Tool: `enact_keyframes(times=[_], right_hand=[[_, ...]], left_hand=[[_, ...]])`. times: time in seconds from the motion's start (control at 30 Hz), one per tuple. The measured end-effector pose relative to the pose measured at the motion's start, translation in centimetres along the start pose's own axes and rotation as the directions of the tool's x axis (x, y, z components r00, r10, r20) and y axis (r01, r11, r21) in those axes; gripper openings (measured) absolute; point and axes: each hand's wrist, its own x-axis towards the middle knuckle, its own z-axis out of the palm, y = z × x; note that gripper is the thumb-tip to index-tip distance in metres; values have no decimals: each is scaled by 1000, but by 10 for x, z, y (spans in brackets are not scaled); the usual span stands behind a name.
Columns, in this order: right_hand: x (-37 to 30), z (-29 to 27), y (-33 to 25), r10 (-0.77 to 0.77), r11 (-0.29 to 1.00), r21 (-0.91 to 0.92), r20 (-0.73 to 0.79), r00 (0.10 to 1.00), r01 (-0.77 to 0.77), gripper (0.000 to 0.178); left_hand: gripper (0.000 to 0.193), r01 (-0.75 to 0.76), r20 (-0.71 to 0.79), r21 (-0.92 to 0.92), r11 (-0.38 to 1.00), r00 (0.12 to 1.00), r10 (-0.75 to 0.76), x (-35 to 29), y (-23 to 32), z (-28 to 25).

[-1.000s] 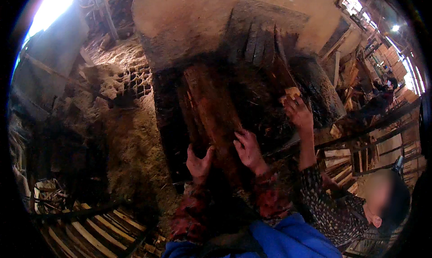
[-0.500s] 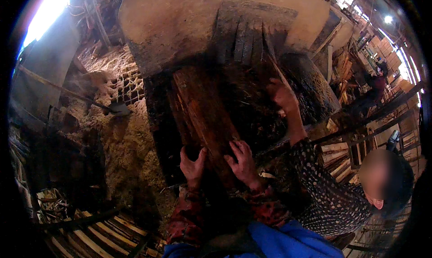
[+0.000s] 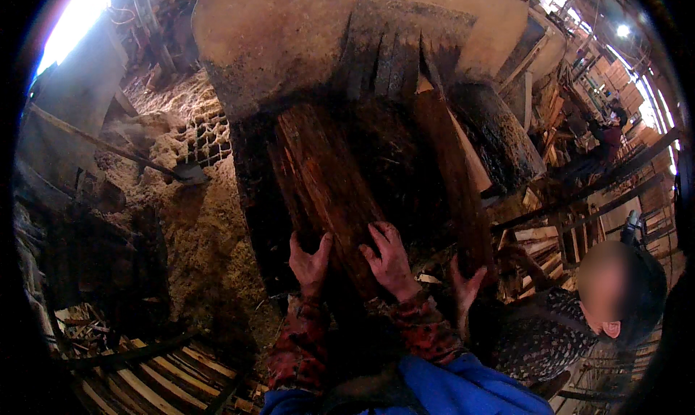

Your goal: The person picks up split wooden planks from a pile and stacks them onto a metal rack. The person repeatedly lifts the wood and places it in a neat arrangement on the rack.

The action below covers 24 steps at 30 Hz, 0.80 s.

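A long, rough reddish-brown wooden slab (image 3: 329,172) lies on a dark bed, running away from me toward a stained board. My left hand (image 3: 310,264) is at its near left side, thumb and fingers spread around the edge. On the right side, my right hand (image 3: 391,259) has its fingers curled over the top of the slab. To the right lies a second wooden slab (image 3: 457,180), with pale cut wood on its side. A co-worker's hand (image 3: 467,281) is at its near end.
Dark hanging strips (image 3: 394,68) cover an opening in the tan board (image 3: 275,39) ahead. Sawdust (image 3: 206,234) is heaped left, beside a metal grate (image 3: 203,138) and a shovel (image 3: 192,173). A co-worker in a spotted sleeve (image 3: 536,342) stands close right. Slats (image 3: 145,379) lie lower left.
The co-worker's arm has drawn back from the far right of the bed to near me. A second slab now shows there. My hands and their slab have barely moved.
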Motion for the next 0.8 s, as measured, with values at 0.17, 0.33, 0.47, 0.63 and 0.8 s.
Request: enact_keyframes(times=[0.17, 0.33, 0.47, 0.63, 0.8], right_hand=[[0, -3, -14, 34, 999, -22, 48, 998, -33, 42], [4, -10, -16, -15, 996, -87, 85, 996, 22, 40], [8, -18, -13, 87, 996, 27, 93, 992, -90, 38], [6, -32, 38, 67, 992, -99, -64, 996, -73, 47], [10, -36, 123, 299, 938, 211, -97, 949, -274, 58]], left_hand=[[65, -54, -40, -257, 965, 998, 45, 5, -56, 3], [63, -7, 4, -260, 966, 1000, 9, 7, -65, 4], [63, -297, -18, 60, 953, 954, 299, 3, -47, 5], [67, -144, -62, -11, 989, 988, 143, -1, -31, -5], [71, -41, -44, 42, 998, 998, 43, -2, -16, 1]])
